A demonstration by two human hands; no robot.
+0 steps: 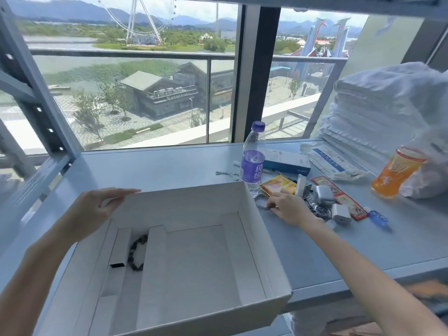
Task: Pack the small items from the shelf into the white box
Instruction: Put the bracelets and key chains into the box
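Note:
The white box [257,229] lies open on the grey shelf [169,166] in front of me. Inside it, at the left, rest a beaded bracelet [137,253] and a slim white case [118,248]. My left hand [97,209] grips the box's far left rim. My right hand [288,209] reaches past the box's right wall and pinches a silver chain bracelet [260,201] lying on the shelf. Just beyond that hand sit a wristwatch [321,210], a white earbud case [323,194], a white charger cube [340,214] and an orange sachet [278,185].
A purple-labelled water bottle [252,158] stands behind the box corner, with a second chain [228,175] to its left. A blue carton [287,162], a red charm strip [339,196], a small blue vial [378,217], an orange drink bottle [395,174] and stacked white towels [378,112] fill the right.

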